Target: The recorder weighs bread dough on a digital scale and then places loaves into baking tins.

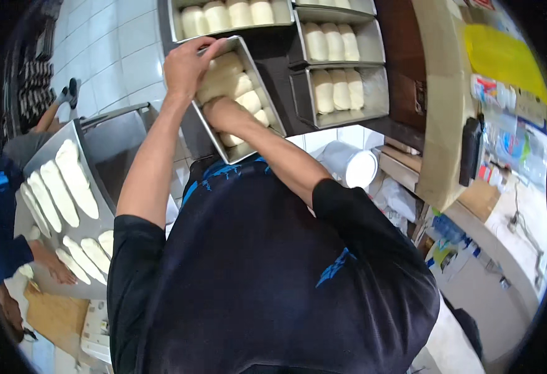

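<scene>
A metal loaf pan (272,118) sits tilted on the dark table just in front of me, with several pale dough pieces (247,100) side by side in it. My left hand (186,70) grips the pan's far-left rim, the thumb and fingers reaching over the edge. Down inside the pan, my right hand (223,116) touches the dough; its fingers are mostly hidden, so whether it holds a piece is unclear.
More dough-filled pans (339,93) stand at the right, and another pan (230,17) lies beyond. On the left, a co-worker's hand (54,265) rests by long dough strips (54,192) on a metal surface. A white-lidded bucket (351,167) stands near my right arm.
</scene>
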A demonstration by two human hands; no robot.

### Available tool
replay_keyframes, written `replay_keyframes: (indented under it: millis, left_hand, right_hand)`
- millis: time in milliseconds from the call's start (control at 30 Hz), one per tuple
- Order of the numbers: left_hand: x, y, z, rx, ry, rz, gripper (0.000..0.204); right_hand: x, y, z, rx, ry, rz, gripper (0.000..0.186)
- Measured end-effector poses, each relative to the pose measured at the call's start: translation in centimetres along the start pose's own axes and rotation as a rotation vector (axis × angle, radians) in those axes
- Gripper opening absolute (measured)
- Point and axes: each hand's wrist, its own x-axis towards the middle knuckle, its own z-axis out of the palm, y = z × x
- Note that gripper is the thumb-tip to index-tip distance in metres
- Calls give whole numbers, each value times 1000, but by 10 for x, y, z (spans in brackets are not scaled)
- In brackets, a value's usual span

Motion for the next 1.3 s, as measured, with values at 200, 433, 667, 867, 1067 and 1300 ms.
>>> replay_keyframes:
  millis: [200, 433, 667, 867, 1067, 1300]
  left_hand:
    - [8, 0, -5, 64, -102, -57, 46]
    - [11, -1, -3, 227, -134, -39, 45]
    - [7, -2, -5, 256, -222, -32, 50]
    - [21, 1, -13, 248, -334, -87, 46]
    - [25, 8, -15, 217, -421, -115, 42]
    - [-73, -37, -49, 114, -178, -386, 46]
  right_hand:
    - [-20, 5, 29, -12, 102, 18, 22]
    - [-36, -1, 15, 89, 101, 208, 20]
    - [-37, -3, -20, 158, 103, 298, 20]
    - [-20, -1, -62, 86, 75, 111, 25]
    - [20, 13, -42, 311, -2, 590, 24]
    - [-20, -26, -58, 270, 325, 188, 29]
